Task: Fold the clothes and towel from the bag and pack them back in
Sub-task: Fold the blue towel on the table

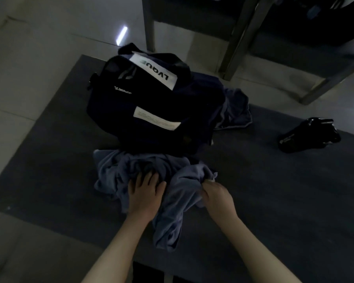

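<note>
A black bag (143,103) with white labels stands on a dark mat (274,190) in dim light. In front of it lies a crumpled grey-blue garment (114,170), reaching down toward the mat's near edge. My left hand (145,190) rests flat on the garment with fingers spread. My right hand (215,197) grips a bunched fold of the same cloth at its right side. Another grey-blue cloth (235,111) lies behind the bag on the right, partly hidden by it.
A small shiny black bag (309,135) sits at the mat's right. Metal frame legs (233,48) of furniture stand beyond the mat at the back. Pale tiled floor (29,78) surrounds the mat on the left.
</note>
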Available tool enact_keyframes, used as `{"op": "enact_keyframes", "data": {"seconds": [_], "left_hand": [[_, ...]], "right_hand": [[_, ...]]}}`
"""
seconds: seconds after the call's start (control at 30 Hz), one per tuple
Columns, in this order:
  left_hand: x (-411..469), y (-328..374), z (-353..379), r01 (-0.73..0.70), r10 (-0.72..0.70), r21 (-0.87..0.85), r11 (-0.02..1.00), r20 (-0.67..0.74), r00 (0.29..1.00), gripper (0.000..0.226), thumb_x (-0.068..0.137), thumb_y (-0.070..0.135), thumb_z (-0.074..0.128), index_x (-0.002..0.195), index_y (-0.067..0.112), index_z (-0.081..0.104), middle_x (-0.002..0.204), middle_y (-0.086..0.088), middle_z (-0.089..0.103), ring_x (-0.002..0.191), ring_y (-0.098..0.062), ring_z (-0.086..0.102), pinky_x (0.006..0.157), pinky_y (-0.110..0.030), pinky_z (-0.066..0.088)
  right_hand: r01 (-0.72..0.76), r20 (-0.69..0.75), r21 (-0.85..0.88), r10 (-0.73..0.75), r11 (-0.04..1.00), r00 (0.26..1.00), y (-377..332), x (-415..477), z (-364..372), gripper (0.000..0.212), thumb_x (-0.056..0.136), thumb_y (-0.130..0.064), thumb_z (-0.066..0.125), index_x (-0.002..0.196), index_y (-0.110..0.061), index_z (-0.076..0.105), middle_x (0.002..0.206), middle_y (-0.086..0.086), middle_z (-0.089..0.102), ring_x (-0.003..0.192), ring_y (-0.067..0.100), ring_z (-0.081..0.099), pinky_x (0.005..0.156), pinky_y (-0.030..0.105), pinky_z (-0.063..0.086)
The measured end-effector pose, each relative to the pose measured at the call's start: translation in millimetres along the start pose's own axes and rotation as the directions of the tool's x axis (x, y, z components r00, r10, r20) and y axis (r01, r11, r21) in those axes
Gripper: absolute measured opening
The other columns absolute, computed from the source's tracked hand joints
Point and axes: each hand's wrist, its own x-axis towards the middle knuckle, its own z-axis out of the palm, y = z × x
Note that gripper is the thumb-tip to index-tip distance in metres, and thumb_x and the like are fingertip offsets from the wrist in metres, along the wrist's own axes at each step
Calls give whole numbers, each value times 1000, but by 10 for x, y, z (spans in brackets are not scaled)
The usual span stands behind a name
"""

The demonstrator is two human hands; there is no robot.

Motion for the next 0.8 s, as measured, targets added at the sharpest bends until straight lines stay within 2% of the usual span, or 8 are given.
{"op": "enact_keyframes", "data": {"seconds": [0.07,0.17,0.27,0.37,0.53,0.6,0.7,0.8], "left_hand": [[-1,32,22,29,-29,42,999,-2,1000,56,100,49,15,151,26,15,159,7,8,147,-20,-3,118,-47,-3],[-25,71,64,12,4,148,989,-109,994,60,98,46,33,150,18,22,158,-1,18,146,-25,9,116,-52,9],[-137,203,145,-201,254,196,960,-299,920,55,86,32,62,135,9,50,140,-8,49,129,-30,46,100,-52,40],[-252,404,280,-426,473,224,877,-244,847,42,85,25,67,124,13,61,128,-3,60,117,-24,56,93,-41,48],[-281,590,468,-292,327,289,912,-80,942,59,98,41,42,148,16,24,147,0,35,136,-22,31,108,-37,28],[-311,656,529,-242,284,328,913,-87,955,56,98,42,41,146,17,27,143,0,38,133,-22,33,106,-36,29],[-386,811,661,-230,267,282,931,-99,959,44,98,41,42,137,21,41,131,1,47,124,-21,41,98,-34,33],[-490,1094,941,-220,244,210,953,-93,965,37,97,41,43,128,22,49,123,1,50,117,-20,44,93,-35,35]], "right_hand": [[-37,-32,50,38,998,999,144,-207,-59,14,72,-12,53,60,-10,60,53,2,57,40,16,53,37,14,24],[-165,-7,81,166,983,986,379,-512,-107,27,84,-16,45,83,-4,68,65,8,64,51,22,58,42,24,39],[-301,100,58,295,952,950,527,-755,-153,21,93,-14,47,97,-5,66,78,13,65,66,29,60,54,37,48],[-392,142,43,382,919,913,633,-960,-201,21,94,-18,46,95,-6,64,85,12,65,73,28,60,59,33,46],[-417,169,-167,442,894,881,893,-1245,-168,12,91,-18,59,95,-8,63,84,7,66,68,20,58,57,25,44],[-436,152,-173,461,883,874,1003,-1349,-174,7,87,-14,64,86,-7,63,78,7,65,66,23,61,56,30,50],[-620,156,-28,616,784,772,1163,-1471,-201,18,93,-16,51,81,-8,60,73,8,64,65,25,60,61,38,51],[-613,141,-68,616,787,775,1395,-1630,-280,22,93,-19,51,74,-9,59,65,5,62,59,26,60,56,33,47]]}}
